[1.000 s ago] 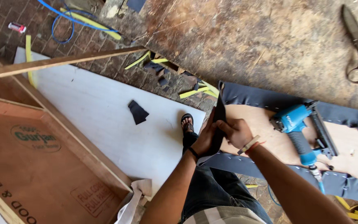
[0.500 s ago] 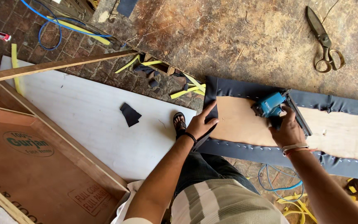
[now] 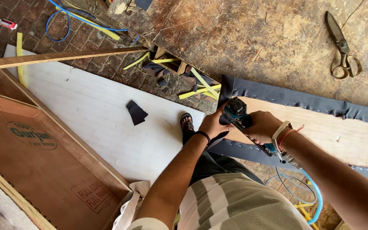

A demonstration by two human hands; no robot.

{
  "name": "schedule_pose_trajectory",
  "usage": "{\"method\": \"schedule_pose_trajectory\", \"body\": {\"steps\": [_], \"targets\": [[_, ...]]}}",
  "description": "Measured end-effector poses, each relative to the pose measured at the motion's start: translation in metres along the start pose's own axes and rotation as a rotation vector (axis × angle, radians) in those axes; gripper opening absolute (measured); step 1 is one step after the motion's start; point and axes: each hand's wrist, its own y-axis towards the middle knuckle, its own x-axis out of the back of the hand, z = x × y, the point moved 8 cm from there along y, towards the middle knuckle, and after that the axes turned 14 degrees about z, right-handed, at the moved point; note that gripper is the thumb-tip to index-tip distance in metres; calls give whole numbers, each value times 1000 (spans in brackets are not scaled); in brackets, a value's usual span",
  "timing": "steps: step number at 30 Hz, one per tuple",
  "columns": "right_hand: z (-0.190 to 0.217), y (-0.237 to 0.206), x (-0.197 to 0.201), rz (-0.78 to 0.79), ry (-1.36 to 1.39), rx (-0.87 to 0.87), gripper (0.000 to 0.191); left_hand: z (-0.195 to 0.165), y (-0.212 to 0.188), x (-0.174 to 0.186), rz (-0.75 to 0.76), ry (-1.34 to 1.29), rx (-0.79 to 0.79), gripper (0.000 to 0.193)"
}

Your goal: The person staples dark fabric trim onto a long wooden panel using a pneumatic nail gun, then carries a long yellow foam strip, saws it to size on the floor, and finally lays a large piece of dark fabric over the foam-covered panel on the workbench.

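A plywood panel (image 3: 320, 132) lies on the worn workbench (image 3: 243, 38), its edges wrapped in dark blue-grey fabric (image 3: 294, 100). My left hand (image 3: 213, 123) pinches and pulls that fabric over the panel's left end. My right hand (image 3: 261, 126) grips a blue pneumatic staple gun (image 3: 237, 111), its nose pressed at the panel's left edge beside my left fingers. A blue air hose (image 3: 309, 194) trails from the gun down toward the floor.
Large scissors (image 3: 341, 47) lie on the bench at upper right. A white sheet (image 3: 90, 115) and brown plywood boards (image 3: 35, 170) rest on the brick floor at left, with a dark fabric scrap (image 3: 136, 112), a long wooden strip (image 3: 60, 57), yellow offcuts and blue hose. My sandalled foot (image 3: 187, 125) stands on the white sheet.
My right hand picked up the staple gun from the panel and carried it left to the panel's end. My left hand stayed on the fabric there.
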Motion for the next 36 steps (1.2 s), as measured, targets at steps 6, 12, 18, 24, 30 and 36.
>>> {"method": "schedule_pose_trajectory", "body": {"steps": [6, 12, 18, 24, 30, 36], "targets": [[-51, 13, 16, -139, -44, -5, 28, -5, -5, 0, 62, 8, 53, 117], [-187, 5, 41, -857, -33, 72, 70, -14, -24, -6, 43, 53, -141, 111], [-223, 15, 18, -1161, -95, 32, 82, 54, -4, 23, -82, -189, 201, 77], [-107, -9, -2, -1150, -59, 282, 41, 56, 61, 74, -179, -357, -166, 26], [17, 76, 37, -746, 235, 491, 66, 59, 82, 79, -104, -476, -179, 18], [56, 89, 50, -916, 125, 583, 22, 61, 84, 79, -2, -570, -269, 20]]}}
